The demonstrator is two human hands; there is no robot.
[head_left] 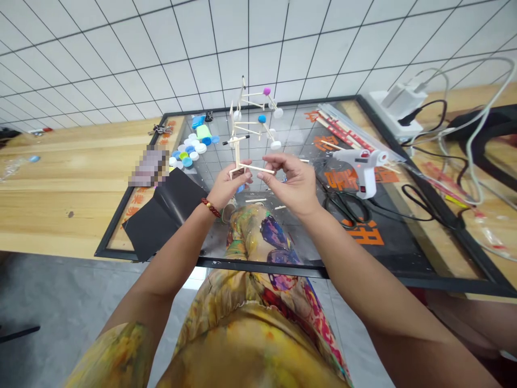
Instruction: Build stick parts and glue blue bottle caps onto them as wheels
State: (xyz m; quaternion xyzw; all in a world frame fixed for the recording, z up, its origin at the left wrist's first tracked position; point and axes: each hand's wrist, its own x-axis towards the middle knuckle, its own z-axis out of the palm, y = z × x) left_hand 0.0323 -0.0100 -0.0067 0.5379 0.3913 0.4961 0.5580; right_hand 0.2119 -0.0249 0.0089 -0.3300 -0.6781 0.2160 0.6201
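A white tiled wall point(186, 64) backs a wooden tabletop point(60, 199), on which a glass-like panel point(242, 264) in a dark frame lies in front of us.

Progress: the stick frame point(237, 153) already has an upright, a dark-tipped crosspiece and a long stick branching off at the base. Beyond both hands stand further stick frames fitted with caps point(262, 118); we cannot tell whether they are joined to the held part. We judge the work to be partway through, since loose sticks point(256, 201) lie nearer to us than the hands, and loose caps point(194, 148) lie beyond and to the left of the left hand, unattached.

Position: our left hand point(230, 186) grips the base of the stick frame between thumb and fingers, with the upright rising just beyond the fingertips. The long stick spans from the left hand to our right hand point(297, 180), whose thumb and fingers are curled about its free end; we cannot tell whether they pinch it. To the right of the right hand, the glue gun point(365, 167) and the scissors point(349, 209) lie unheld.
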